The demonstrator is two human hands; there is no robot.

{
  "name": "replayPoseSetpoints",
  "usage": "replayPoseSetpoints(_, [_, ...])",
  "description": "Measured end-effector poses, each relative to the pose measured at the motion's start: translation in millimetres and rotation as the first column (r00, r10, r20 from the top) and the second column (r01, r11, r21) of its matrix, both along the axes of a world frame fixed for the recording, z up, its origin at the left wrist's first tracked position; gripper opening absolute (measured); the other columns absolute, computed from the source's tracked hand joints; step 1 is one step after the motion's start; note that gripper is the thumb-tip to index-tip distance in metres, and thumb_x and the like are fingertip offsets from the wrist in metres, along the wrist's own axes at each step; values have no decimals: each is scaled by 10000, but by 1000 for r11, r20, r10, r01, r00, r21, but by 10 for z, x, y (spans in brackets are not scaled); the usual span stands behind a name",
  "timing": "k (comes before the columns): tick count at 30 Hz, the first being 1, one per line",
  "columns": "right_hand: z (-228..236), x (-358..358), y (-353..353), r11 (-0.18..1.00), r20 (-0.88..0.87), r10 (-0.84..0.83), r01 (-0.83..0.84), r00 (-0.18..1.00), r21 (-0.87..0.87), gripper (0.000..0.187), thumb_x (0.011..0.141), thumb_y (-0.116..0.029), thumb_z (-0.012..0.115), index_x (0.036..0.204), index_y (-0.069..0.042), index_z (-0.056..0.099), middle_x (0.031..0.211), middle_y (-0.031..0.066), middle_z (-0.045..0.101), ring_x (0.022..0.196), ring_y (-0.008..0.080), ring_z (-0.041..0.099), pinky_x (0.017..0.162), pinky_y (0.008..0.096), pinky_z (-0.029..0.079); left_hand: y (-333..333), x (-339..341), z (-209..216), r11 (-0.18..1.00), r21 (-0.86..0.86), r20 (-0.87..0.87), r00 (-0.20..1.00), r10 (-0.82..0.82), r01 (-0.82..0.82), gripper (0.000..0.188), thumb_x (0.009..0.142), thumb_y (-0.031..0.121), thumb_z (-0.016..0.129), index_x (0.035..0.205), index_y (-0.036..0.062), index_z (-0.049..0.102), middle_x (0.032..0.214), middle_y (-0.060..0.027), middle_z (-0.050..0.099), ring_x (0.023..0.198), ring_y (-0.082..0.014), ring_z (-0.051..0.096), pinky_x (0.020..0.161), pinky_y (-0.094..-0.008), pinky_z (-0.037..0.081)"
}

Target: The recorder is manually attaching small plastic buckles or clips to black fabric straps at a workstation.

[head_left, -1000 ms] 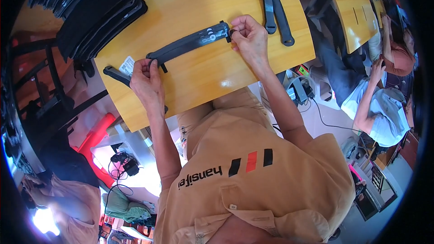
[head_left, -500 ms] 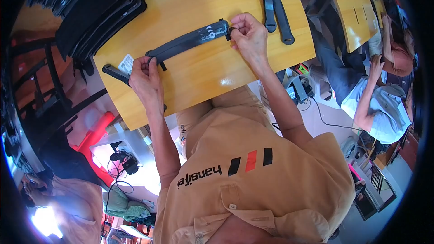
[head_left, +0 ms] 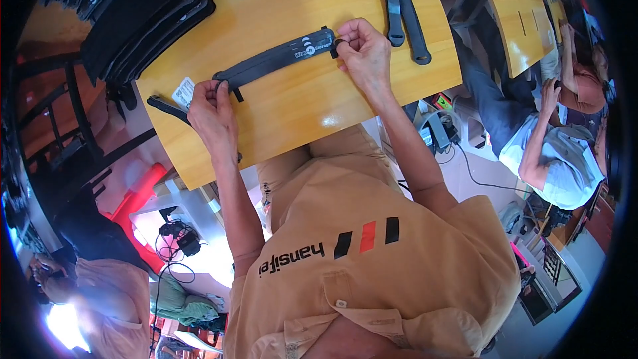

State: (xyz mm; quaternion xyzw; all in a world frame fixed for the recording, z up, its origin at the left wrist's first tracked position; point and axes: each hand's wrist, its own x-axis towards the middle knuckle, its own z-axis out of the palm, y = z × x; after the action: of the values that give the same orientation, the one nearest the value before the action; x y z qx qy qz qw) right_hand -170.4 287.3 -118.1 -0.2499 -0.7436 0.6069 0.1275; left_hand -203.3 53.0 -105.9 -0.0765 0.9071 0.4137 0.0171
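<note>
A black strap [head_left: 276, 58] with white print lies slantwise over the wooden table, its right end farther from me. At its left end my left hand [head_left: 214, 110] pinches the strap between thumb and fingers. My right hand [head_left: 364, 50] is closed at the other end, gripping a small dark tab there. Short black pieces stick out past the strap's edges at both ends. Beside my left hand lie another dark strap [head_left: 166, 106] and a white printed label [head_left: 183, 91], both partly covered by the hand.
Two more black straps [head_left: 413, 30] lie at the table's right side. Stacked black straps [head_left: 156, 23] fill the far left corner of the wooden table [head_left: 286, 126]. Other people sit at the right and lower left. A red stool [head_left: 136, 209] stands below the left edge.
Almost nothing differs. Both hands still hold the strap's ends, and the whole view has shifted very slightly.
</note>
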Motion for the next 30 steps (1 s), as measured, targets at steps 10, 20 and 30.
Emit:
replayPoseSetpoints(10, [-77, 0, -3, 989, -31, 8, -4, 999, 149, 145, 667, 63, 602, 798, 5, 579, 598, 41, 570, 514, 92, 541, 502, 230, 446, 21, -12, 8, 1000, 14, 33, 999, 27, -28, 152, 815, 98, 618, 837, -47, 580, 658, -113, 598, 578, -155, 544, 586, -280, 446])
replayPoseSetpoints(20, [-55, -16, -3, 984, -3, 20, -19, 1000, 180, 130, 665, 44, 602, 785, 3, 574, 602, 65, 578, 522, 135, 554, 512, 265, 455, 23, -15, 1, 998, -62, -90, 996, -20, 14, 158, 799, 93, 630, 825, -51, 571, 665, -130, 604, 579, -181, 559, 582, -289, 448])
replayPoseSetpoints(30, [-95, -8, 25, 973, -40, 43, -33, 998, 228, 60, 663, 32, 593, 717, 12, 574, 591, 91, 564, 522, 174, 556, 523, 294, 453, 60, 63, -81, 974, -227, -349, 935, -62, -20, 190, 761, 83, 653, 868, 11, 513, 791, -147, 517, 751, -297, 544, 656, -387, 440])
